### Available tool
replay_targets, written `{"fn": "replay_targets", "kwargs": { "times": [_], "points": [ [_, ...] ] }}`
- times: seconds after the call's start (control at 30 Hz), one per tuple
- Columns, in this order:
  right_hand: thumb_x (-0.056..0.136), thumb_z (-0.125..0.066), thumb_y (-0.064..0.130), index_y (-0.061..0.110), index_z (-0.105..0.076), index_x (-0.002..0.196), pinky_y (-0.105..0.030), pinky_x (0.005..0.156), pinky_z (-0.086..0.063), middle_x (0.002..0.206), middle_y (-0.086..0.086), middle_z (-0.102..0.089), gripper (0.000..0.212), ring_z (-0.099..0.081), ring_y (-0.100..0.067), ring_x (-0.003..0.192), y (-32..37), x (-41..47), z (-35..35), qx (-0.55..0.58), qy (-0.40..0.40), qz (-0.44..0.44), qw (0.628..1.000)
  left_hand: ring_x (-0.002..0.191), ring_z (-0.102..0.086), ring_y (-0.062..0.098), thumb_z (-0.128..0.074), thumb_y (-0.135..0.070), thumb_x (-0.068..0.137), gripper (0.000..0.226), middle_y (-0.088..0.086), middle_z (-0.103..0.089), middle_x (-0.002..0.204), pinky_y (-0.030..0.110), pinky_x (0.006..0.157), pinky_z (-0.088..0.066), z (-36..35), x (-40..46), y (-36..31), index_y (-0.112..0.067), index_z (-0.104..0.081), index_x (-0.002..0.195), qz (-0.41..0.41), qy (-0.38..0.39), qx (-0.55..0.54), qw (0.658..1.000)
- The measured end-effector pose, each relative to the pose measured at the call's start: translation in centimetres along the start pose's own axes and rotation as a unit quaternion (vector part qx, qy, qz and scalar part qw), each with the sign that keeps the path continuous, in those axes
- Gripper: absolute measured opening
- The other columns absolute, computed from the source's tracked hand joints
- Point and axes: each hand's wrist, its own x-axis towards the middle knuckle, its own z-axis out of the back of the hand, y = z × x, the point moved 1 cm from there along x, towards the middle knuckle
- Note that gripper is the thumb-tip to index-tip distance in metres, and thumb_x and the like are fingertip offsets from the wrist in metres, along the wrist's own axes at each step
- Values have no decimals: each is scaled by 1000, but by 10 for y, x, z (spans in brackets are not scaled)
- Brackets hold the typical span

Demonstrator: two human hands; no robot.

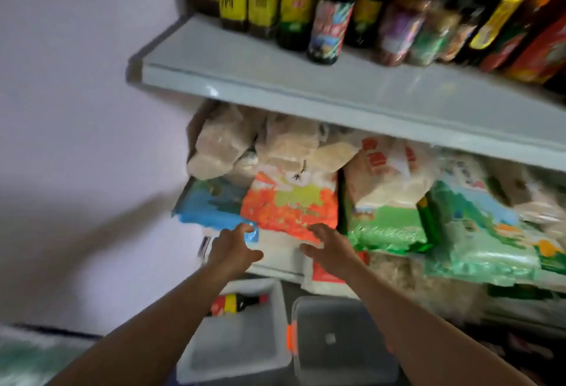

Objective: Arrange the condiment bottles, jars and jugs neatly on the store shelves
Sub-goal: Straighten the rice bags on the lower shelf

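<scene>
Blurring smears the bottles (324,18) on the upper shelf (275,79), uncountable and cut off above. Left hand (234,249) and right hand (329,247), fingers spread and empty, hover at the lower shelf's front edge; one bottle (235,304) lies in a bin (245,352).

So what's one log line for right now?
left hand: open | right hand: open | bottle: in bin | held: nothing

Bottles (324,11) on shelf (275,79) above bags (291,201)

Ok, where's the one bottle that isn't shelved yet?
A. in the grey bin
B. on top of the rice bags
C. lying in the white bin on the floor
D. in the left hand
C: the bottle lies on its side in the white bin, below both hands, which hold nothing.
</scene>
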Motion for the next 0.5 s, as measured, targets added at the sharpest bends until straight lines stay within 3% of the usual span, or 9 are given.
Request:
{"fn": "replay_targets", "kwargs": {
  "times": [0.17,0.3,0.4,0.5],
  "points": [
    [87,-72,44,27,-51,139,-34,100,-46,141,-3,-57,59,-56,-23,125,-42,40,-92,13,84,-36,996,115,-59,27,-75,-35,79,61,9,-61,125,34,96,-50,-47,42,71,-27,-51,135,81,31,-21,996],
    [85,-67,53,33,-51,138,-35,92,-53,135,-1,-61,59,-62,-21,115,-82,77,-158,-6,123,-56,991,122,-54,25,-75,-28,82,60,9,-57,133,28,92,-49,-96,84,124,-23,-53,137,103,27,-27,994],
    [85,-64,56,33,-51,138,-27,85,-45,131,1,-63,59,-61,-20,114,-117,104,-212,-32,149,-57,987,120,-55,29,-75,-23,80,60,9,-56,133,36,96,-50,-138,115,165,-24,-53,136,142,21,-45,989],
    [89,-61,56,31,-50,138,-32,87,-50,126,-4,-66,56,-62,-22,112,-155,131,-264,-45,170,-60,983,116,-56,34,-76,-29,80,59,14,-55,128,39,95,-50,-182,144,210,-26,-53,134,181,28,-39,982]
  ]
}}
